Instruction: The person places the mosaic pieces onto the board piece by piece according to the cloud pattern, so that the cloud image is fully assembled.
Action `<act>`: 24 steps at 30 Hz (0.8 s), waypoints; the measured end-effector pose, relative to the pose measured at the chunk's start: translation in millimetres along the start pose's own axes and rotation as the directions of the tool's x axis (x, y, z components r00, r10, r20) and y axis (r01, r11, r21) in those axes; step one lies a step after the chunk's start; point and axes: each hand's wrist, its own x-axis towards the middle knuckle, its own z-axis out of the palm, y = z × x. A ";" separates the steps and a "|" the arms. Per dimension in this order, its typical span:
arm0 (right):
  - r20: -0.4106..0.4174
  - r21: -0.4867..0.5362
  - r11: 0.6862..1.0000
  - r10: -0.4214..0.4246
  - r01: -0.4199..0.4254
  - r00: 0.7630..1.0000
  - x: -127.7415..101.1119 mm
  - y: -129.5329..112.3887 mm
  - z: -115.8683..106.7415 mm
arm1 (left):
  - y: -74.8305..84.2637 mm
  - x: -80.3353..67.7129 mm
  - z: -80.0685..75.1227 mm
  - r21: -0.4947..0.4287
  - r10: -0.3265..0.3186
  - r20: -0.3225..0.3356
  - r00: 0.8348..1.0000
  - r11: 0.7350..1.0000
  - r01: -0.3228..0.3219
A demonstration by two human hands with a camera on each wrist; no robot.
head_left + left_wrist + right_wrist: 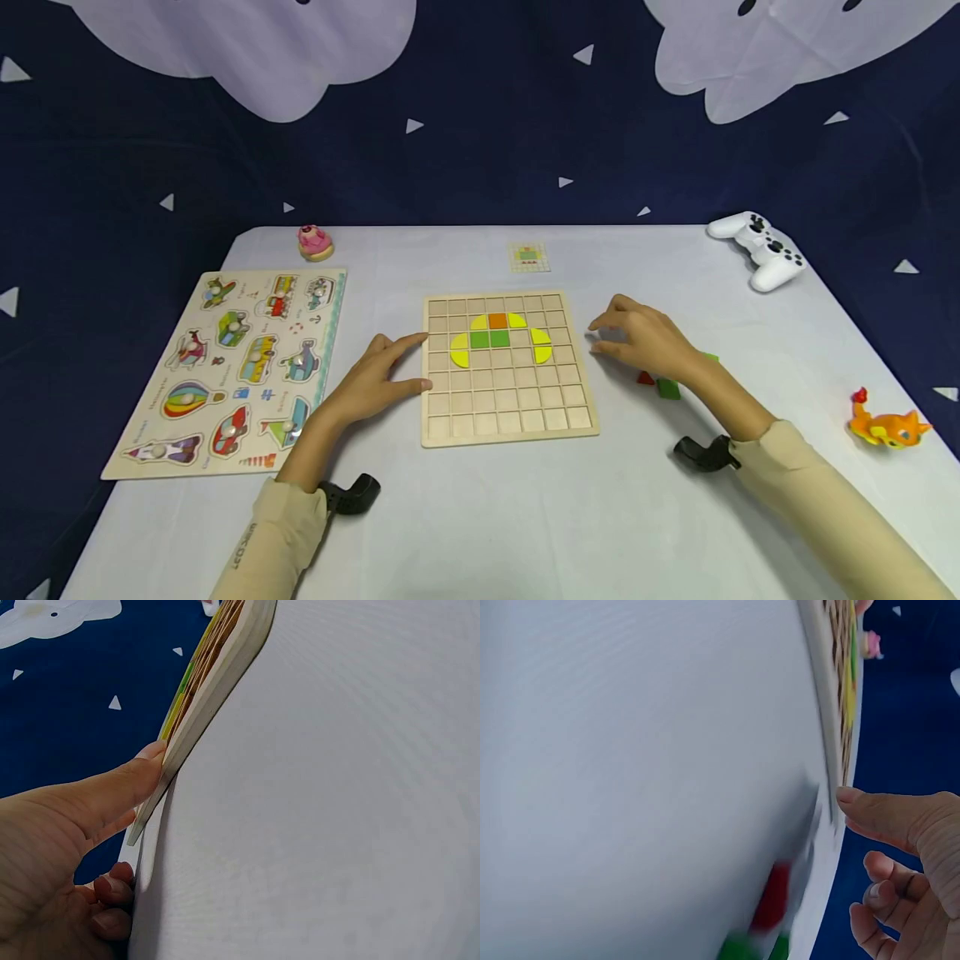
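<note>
A wooden grid board lies in the middle of the table, carrying yellow quarter-round pieces, two green squares and an orange square. My left hand touches the board's left edge with thumb and forefinger spread apart; its thumb lies against the rim in the left wrist view. Just off the board's right edge hovers my right hand, fingers loosely bent, nothing seen in its grasp. Below it lie a red piece and a green piece, with more green partly hidden behind the forearm.
A small pattern card lies beyond the board. On the left is a picture puzzle board, with a pink toy behind it. A white game controller sits at the back right, an orange toy near the right edge.
</note>
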 end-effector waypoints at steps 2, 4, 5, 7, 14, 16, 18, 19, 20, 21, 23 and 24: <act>-0.011 -0.025 1.000 0.001 -0.001 1.000 -6.9 6.1 -1.9 | -0.2 -0.2 -0.2 0.003 -0.003 -0.002 1.000 1.000 0.003; -0.029 -0.037 0.999 0.003 -0.005 1.000 -13.6 11.6 -3.9 | -0.4 0.1 -0.2 0.004 -0.005 -0.003 1.000 1.000 0.005; -0.039 -0.043 0.999 0.005 -0.007 0.999 -16.8 14.3 -4.9 | -0.3 0.3 -0.2 0.005 -0.005 -0.003 1.000 1.000 0.005; -0.048 -0.046 0.999 0.022 -0.024 0.999 -23.3 19.6 -6.9 | 0.1 1.0 0.0 0.006 -0.006 -0.003 1.000 1.000 0.006; -0.068 -0.052 0.995 0.086 -0.090 0.994 -41.7 35.7 -12.2 | 0.7 0.4 -0.3 0.003 -0.002 0.000 1.000 1.000 0.002; -0.081 -0.059 0.993 0.094 -0.099 0.992 -43.6 39.3 -13.5 | 0.7 0.3 -0.4 0.001 -0.002 0.001 1.000 1.000 0.002; -0.089 -0.068 0.992 0.096 -0.102 0.991 -44.4 42.7 -14.9 | 0.7 0.0 -0.5 0.000 -0.004 0.002 1.000 1.000 0.004; -0.087 -0.069 0.992 0.101 -0.107 0.991 -44.8 44.2 -15.6 | 0.8 0.0 -0.4 -0.002 -0.004 0.001 1.000 1.000 0.004; -0.081 -0.069 0.991 0.106 -0.112 0.991 -45.2 45.6 -16.2 | 0.9 -0.1 -0.4 -0.007 -0.006 0.003 1.000 1.000 0.006; -0.075 -0.069 0.991 0.112 -0.117 0.991 -45.6 47.0 -16.7 | 1.0 -0.2 -0.3 -0.010 -0.006 0.004 1.000 1.000 0.006; -0.063 -0.067 0.989 0.126 -0.130 0.990 -46.9 49.9 -17.0 | 1.2 -0.2 0.0 -0.016 -0.010 0.007 1.000 1.000 0.010; -0.058 -0.064 0.988 0.134 -0.138 0.989 -47.6 51.2 -16.9 | 1.3 -0.1 0.1 -0.019 -0.012 0.008 1.000 1.000 0.012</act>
